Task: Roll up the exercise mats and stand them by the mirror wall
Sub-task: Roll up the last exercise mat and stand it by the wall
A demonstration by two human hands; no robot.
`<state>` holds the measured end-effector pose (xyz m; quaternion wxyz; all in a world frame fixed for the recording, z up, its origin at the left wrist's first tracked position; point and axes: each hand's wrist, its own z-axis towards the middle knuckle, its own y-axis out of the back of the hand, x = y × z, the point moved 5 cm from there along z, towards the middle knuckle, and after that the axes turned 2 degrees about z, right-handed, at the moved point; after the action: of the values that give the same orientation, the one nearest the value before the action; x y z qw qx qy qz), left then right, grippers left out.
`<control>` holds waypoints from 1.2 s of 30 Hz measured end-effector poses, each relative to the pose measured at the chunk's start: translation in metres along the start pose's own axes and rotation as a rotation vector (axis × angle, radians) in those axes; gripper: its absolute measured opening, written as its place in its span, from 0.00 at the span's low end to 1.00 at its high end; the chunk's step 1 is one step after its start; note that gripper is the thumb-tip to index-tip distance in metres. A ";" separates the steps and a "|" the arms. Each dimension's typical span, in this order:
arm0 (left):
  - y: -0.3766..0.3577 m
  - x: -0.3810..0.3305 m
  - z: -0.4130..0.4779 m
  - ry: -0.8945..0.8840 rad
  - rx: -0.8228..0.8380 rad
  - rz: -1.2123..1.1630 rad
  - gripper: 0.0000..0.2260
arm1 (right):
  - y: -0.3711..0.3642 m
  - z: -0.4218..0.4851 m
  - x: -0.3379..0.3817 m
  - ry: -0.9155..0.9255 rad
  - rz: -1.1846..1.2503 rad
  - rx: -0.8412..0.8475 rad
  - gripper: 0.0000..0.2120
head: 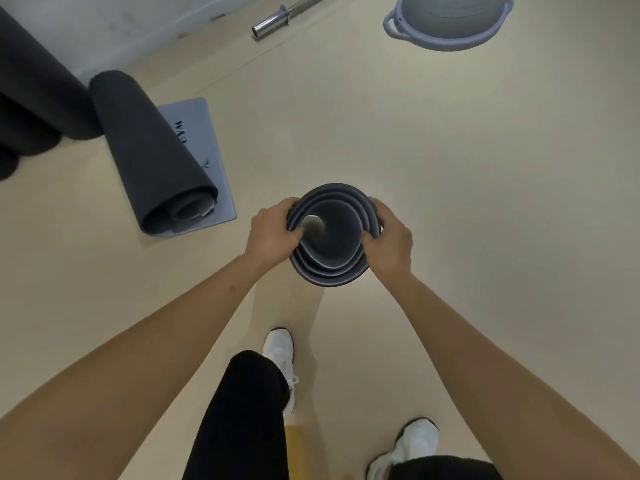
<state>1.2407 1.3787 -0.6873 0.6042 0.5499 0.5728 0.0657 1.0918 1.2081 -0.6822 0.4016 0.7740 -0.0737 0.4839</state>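
- We read "GYM" in dark letters on the flat grey sheet (pixel 202 133) of a second mat (pixel 152 157) at the left of the frame. The word runs sideways, and the roll covers the sheet just beside it. A small dark mark sits lower on the sheet, too small for us to make out.
- That second mat is only partly rolled. Its dark roll lies on its own unrolled sheet, with the open end facing the lower part of the frame.
- In the centre of the frame we look down the end of the rolled mat (pixel 332 237), a loose grey spiral with a pale spot at its core. We cannot tell whether its lower end touches the floor (pixel 450 168).
- Our left hand (pixel 273 232) grips the left side of the rim, thumb hooked inside over the layers and fingers wrapped round the outside.
- Our right hand (pixel 388 239) clamps the right side of the rim in the same way. The two hands are apart with the roll between them, and they hide both sides of the rim.
- At the upper left, dark rolls (pixel 31 98) sit against a pale wall (pixel 138 22), just beside the second mat's far end.
- At the top centre, the chrome end of a barbell (pixel 273 20) lies on the floor near the wall.
- At the top right is a grey balance dome (pixel 450 19) with a loop handle, cut off by the frame edge.
- Along the bottom we see black trousers (pixel 242 410) and two white shoes (pixel 278 351) on the tan floor, with a blurred yellow patch (pixel 298 445) between them.
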 end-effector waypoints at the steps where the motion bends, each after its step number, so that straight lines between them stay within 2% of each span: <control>1: 0.004 0.007 -0.001 0.021 0.017 -0.019 0.22 | -0.007 0.005 0.011 0.004 -0.070 0.045 0.23; 3: 0.005 0.020 -0.001 0.073 0.068 -0.054 0.24 | -0.028 0.013 0.024 -0.048 -0.171 0.149 0.25; 6: -0.001 0.040 0.001 0.214 0.126 -0.138 0.26 | -0.063 0.025 0.037 -0.158 -0.138 0.279 0.26; 9: 0.008 0.053 0.010 0.260 0.148 -0.133 0.25 | -0.079 0.049 0.051 -0.187 -0.181 0.412 0.28; 12: 0.029 0.056 0.024 0.312 0.189 -0.102 0.20 | -0.085 0.070 0.060 -0.171 -0.247 0.561 0.38; 15: 0.050 0.054 0.038 0.333 0.229 -0.093 0.20 | -0.088 0.082 0.072 -0.116 -0.283 0.560 0.38; 18: 0.073 0.046 0.049 0.366 0.248 -0.107 0.21 | -0.081 0.097 0.086 -0.162 -0.191 0.532 0.36; 22: 0.120 0.027 0.060 0.418 0.262 -0.137 0.19 | -0.068 0.120 0.126 -0.171 -0.123 0.613 0.36; 26: 0.175 0.010 0.064 0.526 0.191 -0.193 0.17 | -0.058 0.144 0.182 -0.127 -0.080 0.687 0.34; 31: 0.231 -0.002 0.080 0.670 0.016 -0.339 0.17 | -0.060 0.193 0.253 -0.078 -0.092 0.669 0.27; 36: 0.277 0.012 0.126 0.784 -0.147 -0.513 0.14 | -0.092 0.253 0.315 -0.086 -0.107 0.719 0.23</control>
<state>1.4935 1.4203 -0.5225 0.3767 0.2802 0.8688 0.1575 1.4765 1.1805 -0.5307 0.1250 0.8881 0.1251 0.4242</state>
